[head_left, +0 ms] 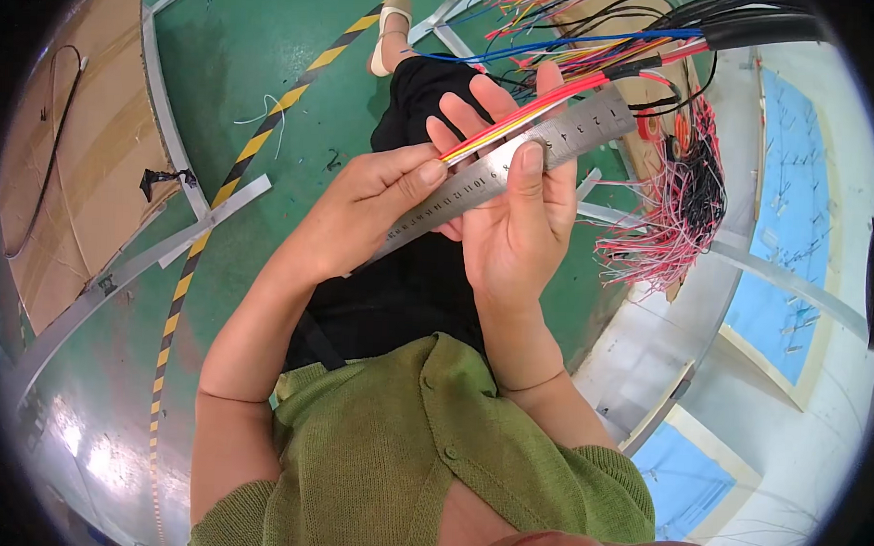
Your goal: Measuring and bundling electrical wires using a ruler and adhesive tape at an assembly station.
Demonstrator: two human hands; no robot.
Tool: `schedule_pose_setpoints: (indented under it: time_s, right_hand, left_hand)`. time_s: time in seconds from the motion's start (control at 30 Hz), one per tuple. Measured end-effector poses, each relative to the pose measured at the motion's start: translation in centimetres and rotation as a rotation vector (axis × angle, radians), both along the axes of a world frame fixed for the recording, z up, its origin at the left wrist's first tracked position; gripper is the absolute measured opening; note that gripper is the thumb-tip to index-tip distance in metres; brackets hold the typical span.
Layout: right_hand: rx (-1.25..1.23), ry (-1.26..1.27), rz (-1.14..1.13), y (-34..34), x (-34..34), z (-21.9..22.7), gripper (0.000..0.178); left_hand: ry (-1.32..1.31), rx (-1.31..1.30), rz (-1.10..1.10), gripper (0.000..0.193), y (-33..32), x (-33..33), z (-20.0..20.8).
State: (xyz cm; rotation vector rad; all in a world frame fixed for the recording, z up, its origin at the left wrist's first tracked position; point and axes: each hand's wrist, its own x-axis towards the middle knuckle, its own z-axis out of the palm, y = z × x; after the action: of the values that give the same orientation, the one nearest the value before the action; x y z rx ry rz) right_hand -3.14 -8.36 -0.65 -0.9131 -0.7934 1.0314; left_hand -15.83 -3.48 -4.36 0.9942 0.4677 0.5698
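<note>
A steel ruler lies diagonally across my two hands, with a small bunch of red, yellow and white wires stretched along its upper edge. My left hand pinches the wires and ruler together, its thumb on the wires' near end. My right hand supports the ruler from beneath, thumb pressed on its face and fingers extended behind the wires. Toward the upper right, the wires pass through short black sleeving near a thick black-sheathed cable.
Many loose coloured wires fan out at the top. A pink, red and black wire bundle hangs at right, beside blue boards. Cardboard on a metal frame stands left. Black-and-yellow tape crosses the green floor.
</note>
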Motion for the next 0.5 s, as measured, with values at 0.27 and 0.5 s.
schedule_pose_setpoints:
  time_s: [0.27, 0.5]
  right_hand:
    - [0.026, 0.053, 0.013, -0.32, 0.21, -0.5, 0.053]
    - [0.035, 0.083, -0.017, -0.23, 0.06, -0.57, 0.052]
  left_hand:
    - [-0.019, -0.032, -0.023, 0.037, -0.17, -0.08, 0.04]
    - [-0.026, -0.047, -0.027, 0.037, -0.15, 0.01, -0.02]
